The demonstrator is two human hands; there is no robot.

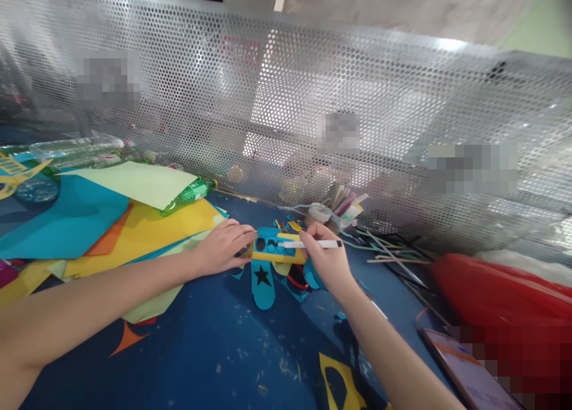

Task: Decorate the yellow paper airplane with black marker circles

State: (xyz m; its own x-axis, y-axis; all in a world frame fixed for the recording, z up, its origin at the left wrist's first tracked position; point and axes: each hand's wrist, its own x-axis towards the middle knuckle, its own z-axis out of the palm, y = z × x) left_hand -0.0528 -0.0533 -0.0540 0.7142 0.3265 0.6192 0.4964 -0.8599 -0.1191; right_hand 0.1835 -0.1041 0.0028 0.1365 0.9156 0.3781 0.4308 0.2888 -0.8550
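Paper cutout (273, 254), blue on yellow with a row of round holes, lay flat on the table (214, 344) between the person's hands. The left hand (223, 246) pressed its left edge with fingers laid flat, gripping nothing. The right hand (328, 261) had its grip closed around a white pen (313, 244). The pen's long axis ran nearly level, with the tip pointing left over the cutout's upper edge. The cutout thus sat just left of the right hand and touched the left. A blue star piece (262, 279) lay just below, and coloured sheets (134, 231) spread further left.
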